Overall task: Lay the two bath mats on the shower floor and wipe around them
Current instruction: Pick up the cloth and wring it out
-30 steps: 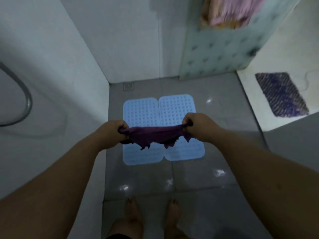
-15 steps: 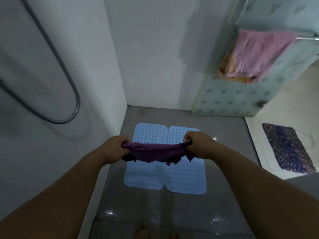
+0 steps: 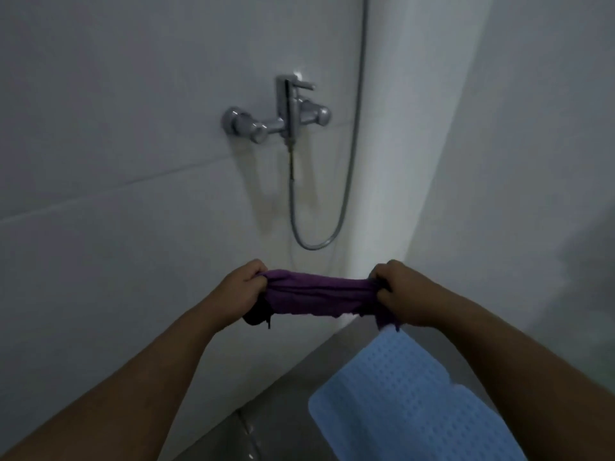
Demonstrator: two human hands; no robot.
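A purple cloth (image 3: 319, 296) is stretched level between my two hands at mid-height in front of the white tiled wall. My left hand (image 3: 241, 291) grips its left end and my right hand (image 3: 399, 294) grips its right end, both fists closed on the fabric. Two light blue bath mats lie flat side by side on the grey shower floor at the lower right: the nearer-to-wall mat (image 3: 382, 394) shows most, and the second mat (image 3: 479, 427) is partly hidden behind my right forearm.
A chrome shower mixer (image 3: 283, 118) is fixed to the white tiled wall above my hands, with a metal hose (image 3: 312, 241) looping down just above the cloth. The wall corner (image 3: 432, 194) runs down on the right. Wet grey floor (image 3: 266, 420) shows beside the mats.
The view has swung up and to the left, from the floor and mats to the wall with the mixer. Both hands keep hold of the stretched purple cloth. The mats have not moved.
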